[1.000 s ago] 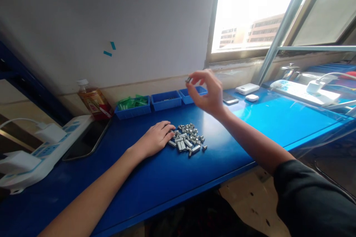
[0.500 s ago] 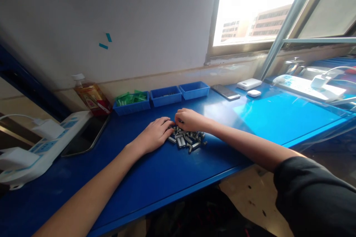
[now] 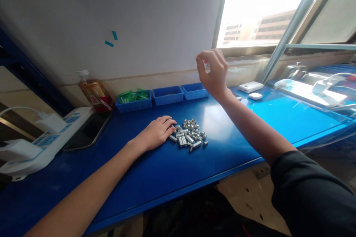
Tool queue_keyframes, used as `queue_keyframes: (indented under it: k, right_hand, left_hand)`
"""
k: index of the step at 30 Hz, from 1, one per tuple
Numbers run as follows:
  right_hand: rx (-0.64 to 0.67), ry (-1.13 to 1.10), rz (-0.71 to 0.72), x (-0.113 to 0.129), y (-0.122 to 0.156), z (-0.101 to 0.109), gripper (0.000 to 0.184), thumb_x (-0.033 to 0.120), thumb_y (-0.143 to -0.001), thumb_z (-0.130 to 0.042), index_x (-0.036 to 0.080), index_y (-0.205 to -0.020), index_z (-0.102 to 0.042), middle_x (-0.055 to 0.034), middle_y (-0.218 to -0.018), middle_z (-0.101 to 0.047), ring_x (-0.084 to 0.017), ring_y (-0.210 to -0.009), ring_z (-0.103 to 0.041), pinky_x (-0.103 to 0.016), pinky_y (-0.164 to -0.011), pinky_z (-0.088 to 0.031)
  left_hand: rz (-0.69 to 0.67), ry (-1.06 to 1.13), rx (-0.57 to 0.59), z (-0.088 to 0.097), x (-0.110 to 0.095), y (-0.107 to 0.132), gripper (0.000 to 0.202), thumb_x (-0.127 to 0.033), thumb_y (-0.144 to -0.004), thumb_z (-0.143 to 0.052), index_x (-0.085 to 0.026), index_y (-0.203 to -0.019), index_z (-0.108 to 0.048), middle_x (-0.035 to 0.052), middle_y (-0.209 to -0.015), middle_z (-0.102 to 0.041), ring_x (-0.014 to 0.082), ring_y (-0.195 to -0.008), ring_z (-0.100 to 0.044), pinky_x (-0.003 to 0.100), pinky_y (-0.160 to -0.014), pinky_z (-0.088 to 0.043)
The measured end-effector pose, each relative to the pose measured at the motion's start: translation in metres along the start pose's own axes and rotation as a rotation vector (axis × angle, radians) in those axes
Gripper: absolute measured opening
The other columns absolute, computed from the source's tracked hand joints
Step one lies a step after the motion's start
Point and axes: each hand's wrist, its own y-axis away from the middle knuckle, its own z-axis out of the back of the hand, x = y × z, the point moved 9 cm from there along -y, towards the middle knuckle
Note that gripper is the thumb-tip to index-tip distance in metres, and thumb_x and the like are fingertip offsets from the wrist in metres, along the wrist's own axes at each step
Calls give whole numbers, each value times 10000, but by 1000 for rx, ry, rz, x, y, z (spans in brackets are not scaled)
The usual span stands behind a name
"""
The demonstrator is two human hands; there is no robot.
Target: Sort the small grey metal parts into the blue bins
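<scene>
A heap of small silvery metal screws and hexagonal standoffs (image 3: 187, 136) lies on the blue tabletop (image 3: 155, 177). My left hand (image 3: 158, 131) rests flat at its left edge, open, with fingertips against the nearest pieces. My right hand (image 3: 213, 72) is raised well above the table, in front of the wall and window corner. Its thumb and forefinger are pinched together. Whatever they hold, if anything, is too small and blurred to make out. Behind the heap stand three blue bins: one with green pieces (image 3: 133, 97), a middle one (image 3: 167, 96) with small metal parts, and a right one (image 3: 194, 91).
On the left are a power strip (image 3: 58, 133) with plugged-in chargers, a dark phone (image 3: 86, 133) and a bottle (image 3: 96, 92). At the back right lie a white power bank (image 3: 250, 86), a small white case (image 3: 255, 96) and another power strip (image 3: 306, 89). A slanted metal post (image 3: 289, 26) rises there.
My right hand has lifted from the heap, up and to the right, with its fingers pinched, uncovering more metal pieces. My left hand stays beside the heap. The view has shifted slightly.
</scene>
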Motion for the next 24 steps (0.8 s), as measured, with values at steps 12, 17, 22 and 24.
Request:
queue_keyframes:
  k: [12,17,22,24]
  right_hand:
    - [1070,-74,78,60,147,-91,156,206,-857,-549,151,-830,-692,-78,-816,-653,-177,-775,-581,-268,-713,-401]
    - [600,-193,96,60,88,-49,116,220,-861,-551,173,-809,-643,-47,-787,-638,-169,-773,-561,-289,-742,-441]
    - [51,-30,-3,11,11,10,265,335,-962,-394,204,-1077,-594,-59,-891,-602,-204,-908,-580,-392,-858,-437]
    - [156,116,-120,-17,5,-6,280,343,-930,-462,170,-1108,-591,-77,-895,-615,-226,-918,-585,-398,-846,-444]
  left_hand:
    - [-22,-14,-17,-2,1,0,396,-454,-961,-311,-245,-1205,-543,74,-1299,-520,257,-1202,-478,428,-1018,-388]
    - [-30,-1,-34,-1,0,0,392,-454,-962,-314,-243,-1206,-537,69,-1311,-513,255,-1209,-471,428,-1024,-380]
    - [-14,10,-7,-1,1,1,379,-453,-960,-316,-253,-1188,-543,70,-1303,-517,253,-1214,-468,421,-1015,-381]
    - [8,40,-26,1,2,2,387,-466,-951,-333,-231,-1199,-515,85,-1292,-529,260,-1204,-479,430,-1009,-385]
